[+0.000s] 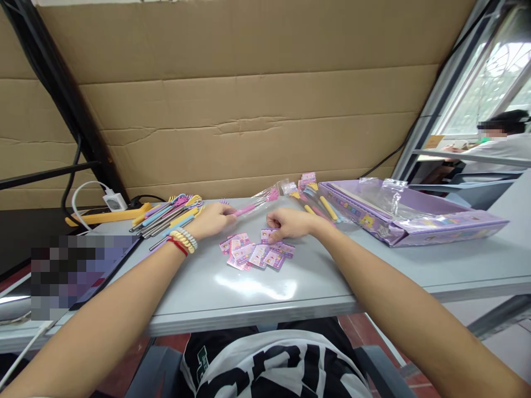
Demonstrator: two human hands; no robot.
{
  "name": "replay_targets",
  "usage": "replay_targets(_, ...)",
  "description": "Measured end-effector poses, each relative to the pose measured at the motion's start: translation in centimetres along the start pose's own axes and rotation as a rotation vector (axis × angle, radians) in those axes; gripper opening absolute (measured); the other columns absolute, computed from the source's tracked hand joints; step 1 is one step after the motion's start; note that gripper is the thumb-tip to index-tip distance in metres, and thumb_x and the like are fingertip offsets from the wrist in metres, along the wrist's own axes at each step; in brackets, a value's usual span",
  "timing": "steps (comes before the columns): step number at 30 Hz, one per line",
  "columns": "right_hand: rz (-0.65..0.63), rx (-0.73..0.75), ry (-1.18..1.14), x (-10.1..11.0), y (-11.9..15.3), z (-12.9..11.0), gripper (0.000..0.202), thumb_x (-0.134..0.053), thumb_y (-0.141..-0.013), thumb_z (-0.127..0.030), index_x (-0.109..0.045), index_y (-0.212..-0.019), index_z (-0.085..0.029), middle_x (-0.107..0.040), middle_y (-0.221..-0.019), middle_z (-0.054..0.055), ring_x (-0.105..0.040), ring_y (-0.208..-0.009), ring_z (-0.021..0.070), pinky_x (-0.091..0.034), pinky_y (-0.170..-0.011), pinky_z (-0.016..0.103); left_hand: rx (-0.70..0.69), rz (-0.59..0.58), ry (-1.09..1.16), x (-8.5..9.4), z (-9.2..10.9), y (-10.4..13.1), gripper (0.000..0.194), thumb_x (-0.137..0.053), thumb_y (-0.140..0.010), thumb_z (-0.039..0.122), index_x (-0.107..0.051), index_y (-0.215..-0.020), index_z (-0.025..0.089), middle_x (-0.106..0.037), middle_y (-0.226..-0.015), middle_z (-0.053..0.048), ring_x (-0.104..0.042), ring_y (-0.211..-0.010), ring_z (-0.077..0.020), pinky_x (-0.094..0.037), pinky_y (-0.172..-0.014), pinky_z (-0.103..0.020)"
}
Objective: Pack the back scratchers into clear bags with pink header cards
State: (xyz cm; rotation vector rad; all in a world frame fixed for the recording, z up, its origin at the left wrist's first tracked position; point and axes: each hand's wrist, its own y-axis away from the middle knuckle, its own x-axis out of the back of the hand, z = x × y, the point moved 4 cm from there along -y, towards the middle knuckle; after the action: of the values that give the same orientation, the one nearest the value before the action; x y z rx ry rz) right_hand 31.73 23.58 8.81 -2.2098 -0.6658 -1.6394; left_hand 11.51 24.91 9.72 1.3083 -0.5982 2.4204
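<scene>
My left hand (pixel 215 220) is closed on the handle end of a pink item (pixel 245 210), whose far end lies inside a clear plastic bag (pixel 263 196). Below and between the hands, small pink and purple cards (pixel 259 255) lie in a loose, overlapping cluster. My right hand (pixel 286 223) has its fingers curled together over the top edge of these cards, the fingertips touching or just above one card; whether it grips one I cannot make out. Left of my left hand, several long colourful items with metal rods (pixel 166 219) lie in a bundle.
Bagged yellow and pink items (pixel 321 205) lie beyond my right hand. An open purple box (pixel 415 215) with plastic wrap stands on the table (pixel 332 282) at right. A charger (pixel 114 200) and a blurred-out screen are at left. A person (pixel 506 135) sits far right.
</scene>
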Motion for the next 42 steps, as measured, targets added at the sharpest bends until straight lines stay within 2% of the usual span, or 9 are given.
replay_targets(3, 0.224, -0.085, -0.003, 1.3, 0.1, 1.6, 0.024, -0.06, -0.071, -0.027, -0.038, -0.064, -0.02, -0.045, -0.062, -0.004, -0.039, -0.058, 0.0105, -0.026, -0.054, 0.024, 0.067, -0.077, 0.187, 0.5, -0.7, 0.2, 0.028, -0.058, -0.074, 0.041, -0.061, -0.066, 0.014, -0.055, -0.059, 0.0, -0.046, -0.055, -0.0123, -0.033, -0.052, -0.025)
replay_targets(7, 0.501, -0.284, -0.118, 2.7, 0.7, 5.1, 0.015, -0.049, -0.07, -0.018, -0.038, -0.061, -0.02, -0.045, -0.06, -0.003, -0.04, -0.057, 0.0108, -0.025, -0.054, 0.025, 0.209, -0.186, 0.246, 0.3, -2.0, 0.3, 0.027, -0.063, -0.068, 0.042, -0.059, -0.063, 0.016, -0.046, -0.05, 0.002, -0.034, -0.042, -0.0098, -0.022, -0.04, -0.026)
replay_targets(12, 0.654, -0.392, -0.17, 3.0, 1.2, 7.2, 0.012, -0.05, -0.069, -0.018, -0.042, -0.06, -0.02, -0.048, -0.058, -0.002, -0.041, -0.056, 0.0117, -0.026, -0.052, 0.025, 0.197, -0.263, 0.199, -0.2, -1.9, 0.4, 0.026, -0.063, -0.066, 0.037, -0.049, -0.055, 0.018, -0.04, -0.049, 0.003, -0.032, -0.042, -0.009, -0.02, -0.04, -0.025)
replay_targets(18, 0.638, -0.347, -0.117, 2.6, 0.8, 6.5, 0.007, -0.057, -0.076, -0.024, -0.053, -0.073, -0.019, -0.056, -0.061, -0.001, -0.049, -0.058, 0.0124, -0.032, -0.056, 0.023, 0.176, -0.265, 0.111, -0.3, -2.0, 0.1, 0.025, -0.059, -0.068, 0.037, -0.048, -0.057, 0.018, -0.041, -0.052, 0.003, -0.034, -0.046, -0.0098, -0.022, -0.044, -0.026)
replay_targets(21, 0.602, -0.373, -0.182, 2.3, 0.7, 6.6, 0.005, -0.054, -0.076, -0.017, -0.052, -0.079, -0.019, -0.058, -0.057, -0.001, -0.051, -0.052, 0.0119, -0.034, -0.055, 0.023, 0.156, -0.269, 0.089, -0.4, -2.3, 0.0, 0.026, -0.058, -0.07, 0.038, -0.047, -0.057, 0.018, -0.042, -0.053, 0.002, -0.035, -0.048, -0.0103, -0.024, -0.047, -0.026)
replay_targets(25, 0.53, -0.405, -0.2, 2.0, 0.6, 6.6, 0.006, -0.054, -0.074, -0.016, -0.049, -0.073, -0.019, -0.061, -0.059, 0.002, -0.056, -0.056, 0.0132, -0.036, -0.055, 0.023, 0.123, -0.283, 0.066, -0.5, -2.3, -0.1, 0.026, -0.057, -0.072, 0.04, -0.05, -0.059, 0.018, -0.045, -0.054, 0.002, -0.037, -0.05, -0.0114, -0.025, -0.049, -0.027)
replay_targets(30, 0.489, -0.354, 0.041, 1.6, 0.2, 5.7, 0.012, -0.054, -0.075, -0.022, -0.048, -0.064, -0.019, -0.062, -0.067, 0.004, -0.052, -0.065, 0.0142, -0.032, -0.057, 0.024, 0.089, -0.291, 0.046, -0.6, -2.4, -0.2, 0.026, -0.056, -0.073, 0.042, -0.056, -0.066, 0.017, -0.05, -0.058, 0.001, -0.042, -0.053, -0.0125, -0.028, -0.051, -0.027)
replay_targets(35, 0.417, -0.289, 0.16, 0.5, -0.9, 5.1, 0.011, -0.053, -0.074, -0.026, -0.05, -0.066, -0.019, -0.062, -0.071, 0.005, -0.049, -0.064, 0.0143, -0.029, -0.055, 0.025, 0.027, -0.318, 0.016, -0.7, -2.7, -0.2, 0.027, -0.054, -0.074, 0.043, -0.064, -0.074, 0.017, -0.055, -0.062, 0.0, -0.047, -0.058, -0.0141, -0.033, -0.056, -0.027)
replay_targets(42, 0.391, -0.361, 0.187, 0.2, -1.2, 6.1, 0.01, -0.053, -0.074, -0.027, -0.056, -0.07, -0.018, -0.064, -0.077, 0.007, -0.052, -0.067, 0.0156, -0.027, -0.054, 0.025, -0.021, -0.36, -0.025, -0.7, -2.5, -0.2, 0.037, -0.05, -0.076, 0.044, -0.07, -0.092, 0.017, -0.058, -0.068, 0.0, -0.048, -0.061, -0.0141, -0.035, -0.058, -0.025)
